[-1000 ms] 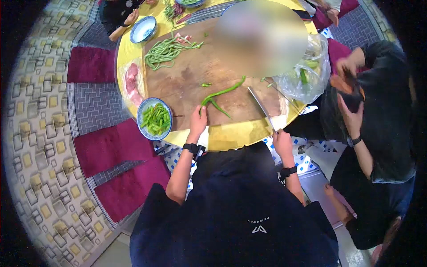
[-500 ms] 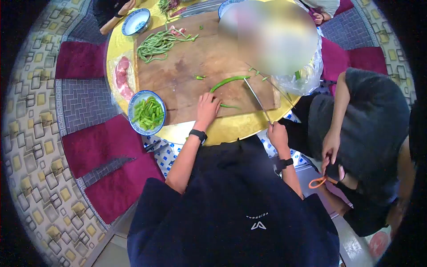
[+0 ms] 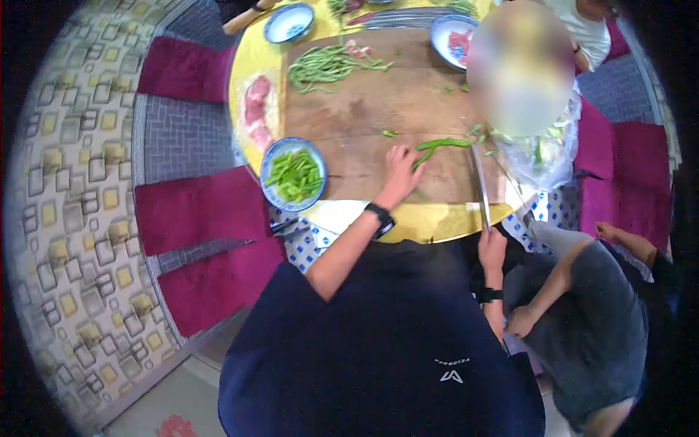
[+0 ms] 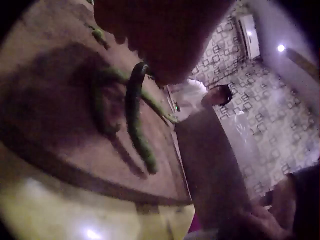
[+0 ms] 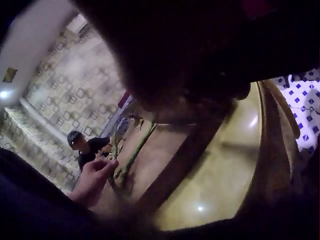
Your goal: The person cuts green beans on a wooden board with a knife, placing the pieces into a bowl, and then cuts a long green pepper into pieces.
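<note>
My left hand point(image 3: 400, 175) pinches a long green pepper point(image 5: 114, 150) over the wooden cutting board point(image 3: 349, 171). More long green peppers point(image 3: 445, 143) lie beside its fingertips, pointing right toward the blade. In the left wrist view a curved pepper point(image 4: 135, 115) shows just below that hand, its shadow on the board. My right hand point(image 3: 492, 249) grips the handle of a cleaver point(image 3: 481, 186) at the board's front right edge. The cleaver's tip reaches the peppers' right end, and its broad blade shows in the left wrist view. A small green piece point(image 3: 389, 133) lies beyond the peppers.
At the left stands a bowl of cut green pieces point(image 3: 293, 177), with raw meat point(image 3: 258, 113) behind it. Long beans point(image 3: 328, 67) lie on the board's far left. A plastic bag point(image 3: 546, 164) sits at the right, close to a seated person point(image 3: 582, 313).
My left hand has gone from gripping the peppers to lying over them, then to pinching at their left end. The head view has turned, and the person at right has lowered their hands.
</note>
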